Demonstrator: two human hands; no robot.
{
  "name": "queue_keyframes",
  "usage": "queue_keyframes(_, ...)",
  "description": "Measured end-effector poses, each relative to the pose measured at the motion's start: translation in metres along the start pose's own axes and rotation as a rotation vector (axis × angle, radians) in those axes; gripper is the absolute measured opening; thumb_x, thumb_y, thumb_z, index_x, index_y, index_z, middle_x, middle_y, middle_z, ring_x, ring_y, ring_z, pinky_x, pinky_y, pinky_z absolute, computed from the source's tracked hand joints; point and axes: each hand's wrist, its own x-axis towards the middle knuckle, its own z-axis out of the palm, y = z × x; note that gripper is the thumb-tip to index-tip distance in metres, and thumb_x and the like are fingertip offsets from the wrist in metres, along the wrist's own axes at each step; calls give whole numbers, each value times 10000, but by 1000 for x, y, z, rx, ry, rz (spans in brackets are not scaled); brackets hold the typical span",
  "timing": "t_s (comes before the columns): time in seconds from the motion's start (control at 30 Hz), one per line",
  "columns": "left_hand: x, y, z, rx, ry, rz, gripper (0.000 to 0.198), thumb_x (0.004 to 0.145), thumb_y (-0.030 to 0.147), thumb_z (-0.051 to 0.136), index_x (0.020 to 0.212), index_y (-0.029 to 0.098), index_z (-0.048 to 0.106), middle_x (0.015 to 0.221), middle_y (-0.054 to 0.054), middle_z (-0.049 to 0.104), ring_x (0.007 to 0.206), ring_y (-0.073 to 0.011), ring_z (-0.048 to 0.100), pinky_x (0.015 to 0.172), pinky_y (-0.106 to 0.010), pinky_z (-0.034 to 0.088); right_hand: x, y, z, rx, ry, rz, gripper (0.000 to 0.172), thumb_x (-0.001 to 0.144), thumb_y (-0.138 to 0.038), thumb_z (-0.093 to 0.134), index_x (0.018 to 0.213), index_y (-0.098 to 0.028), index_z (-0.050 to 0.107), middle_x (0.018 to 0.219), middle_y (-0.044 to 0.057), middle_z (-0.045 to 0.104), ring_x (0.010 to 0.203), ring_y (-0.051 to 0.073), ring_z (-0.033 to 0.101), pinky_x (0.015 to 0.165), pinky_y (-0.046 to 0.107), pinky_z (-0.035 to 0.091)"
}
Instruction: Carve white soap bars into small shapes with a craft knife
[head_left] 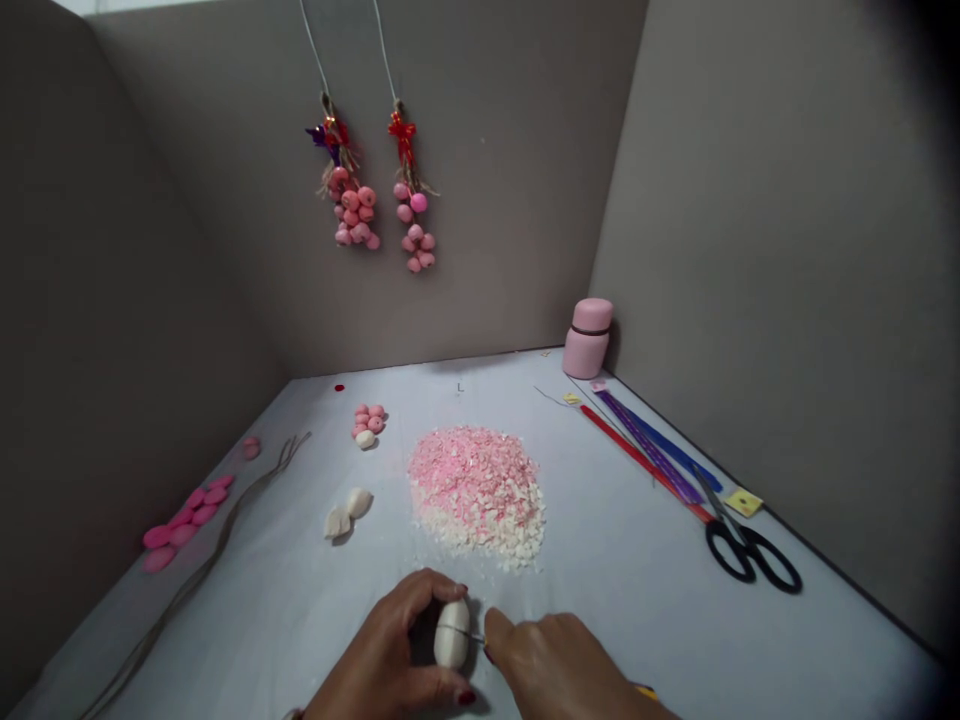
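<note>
My left hand [401, 645] grips a smooth white oval block [451, 648] between thumb and fingertips, near the front edge of the view. A dark line runs across the block. From the right, my right hand [559, 665] is closed around a knife with a thin metal blade [477, 637], which meets the block at that line. Most of the handle is hidden in the fist; a yellow-orange end [645, 690] shows behind it. Beyond both hands lies a heap of pink and white shavings [478, 490]. Two white pieces [337, 521] rest to its left.
Pink balls [369, 417] and flat pink ovals [182, 525] lie left, beside long twine [214, 560]. On the right are black-handled scissors [752, 555], ribbons [645, 455] and a pink jar [587, 340]. Two strings of pink balls [352, 210] hang at the back wall.
</note>
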Motion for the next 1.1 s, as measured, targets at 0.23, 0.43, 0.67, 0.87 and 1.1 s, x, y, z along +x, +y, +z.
queue_keyframes(0.23,-1,3,-6,38,-81,189,434,744,255,750,1139,277,570,1118,-46,609,1042,-255,565,908,-370,422,-2,2,-1,7,-26,9,325,603,-62,571,904,-181,595,593,2,698,443,201,648,362,294,138)
queue_keyframes(0.43,-1,5,-4,58,-49,172,402,731,168,709,1100,253,575,1078,-48,614,1008,-246,574,879,-355,432,-1,6,-6,57,-74,23,321,587,-90,601,888,-202,590,636,12,711,493,221,662,383,255,239)
queue_keyframes(0.67,0,7,-3,32,-39,124,408,697,143,689,1082,226,582,1076,-71,615,1018,-270,572,891,-394,427,-2,3,-13,7,-101,19,397,594,-65,594,968,-196,603,721,37,734,574,263,700,391,292,204)
queue_keyframes(0.87,-2,12,-2,30,-26,117,369,707,194,671,1063,223,577,1060,-74,616,999,-269,573,879,-402,431,-5,-3,-19,-72,-100,45,350,596,-17,553,899,-181,614,693,37,731,577,251,704,378,281,239)
queue_keyframes(1.1,-3,4,-2,71,-3,139,409,698,225,735,1071,236,567,1052,-56,631,958,-252,587,837,-370,448,-11,8,-8,-61,-51,81,279,591,-50,588,829,-195,586,610,34,699,527,258,687,382,268,237)
